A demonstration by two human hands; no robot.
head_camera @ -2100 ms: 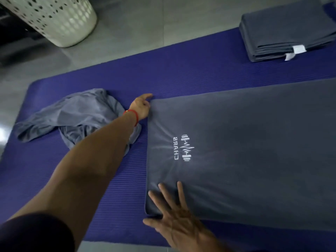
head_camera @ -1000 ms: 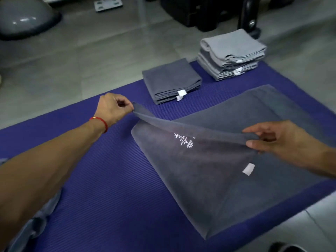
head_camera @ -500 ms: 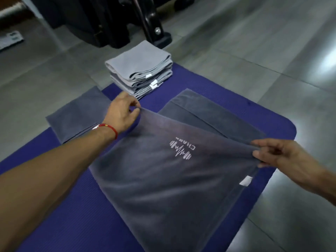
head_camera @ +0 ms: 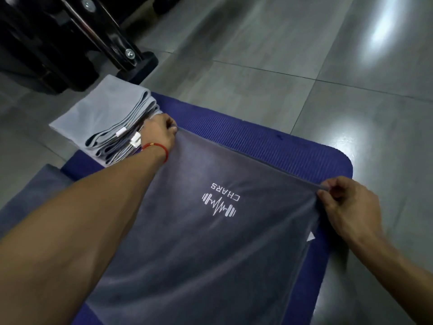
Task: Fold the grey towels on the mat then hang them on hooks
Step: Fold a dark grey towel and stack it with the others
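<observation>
Blue mat (head_camera: 269, 146): grey towel (head_camera: 199, 242) corners pinched in both hands' fingers (head_camera: 169, 131).

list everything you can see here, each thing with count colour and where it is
dark grey towel: 1, dark grey with a white logo, spread on the mat, far corners pinched by both hands
white tag: 1, white, at the towel's right edge
mat: 1, purple, on the floor under the towel
stack of folded towels: 1 stack, light grey with white tags, far left, partly on the mat
folded dark towel: 1, dark grey, left edge of view
equipment frame: 1, black with metal bars, top left
floor: grey tiles, all around
red wristband: 1, red, on the left wrist
left hand: 1, grips the towel's far left corner
right hand: 1, pinches the towel's far right corner
</observation>
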